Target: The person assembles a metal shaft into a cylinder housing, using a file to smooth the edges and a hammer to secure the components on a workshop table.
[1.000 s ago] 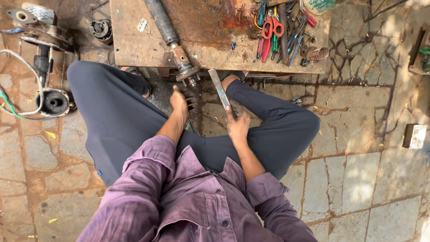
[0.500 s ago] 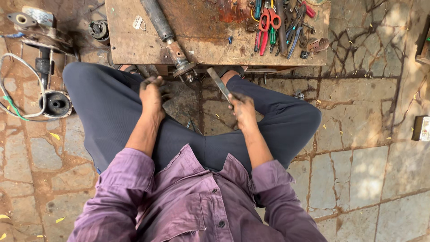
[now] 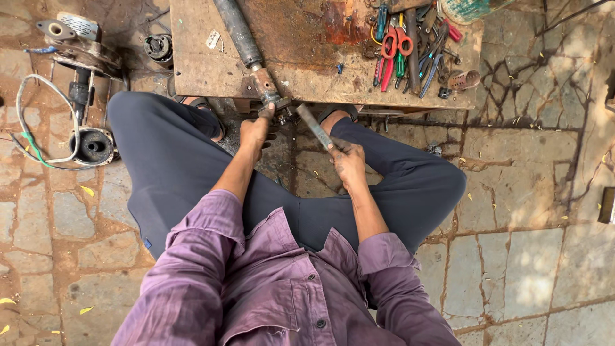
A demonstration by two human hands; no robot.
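- Your left hand (image 3: 256, 130) has its fingers clamped on the rusty end fitting of the metal shaft (image 3: 246, 48), at the near edge of the worktop (image 3: 192, 70), upper middle of the frame.
- Your right hand (image 3: 346, 163) grips a flat metal bar (image 3: 314, 126) aimed at that fitting; the next move likely calls for steadying the shaft.
- The contact point is hidden behind your fingers.

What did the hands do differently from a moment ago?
The left hand reached forward from the lap and now touches the rusty end of the metal shaft at the board's edge. The right hand kept its grip on the flat metal tool, angled toward the shaft end. The hand tools stayed put.
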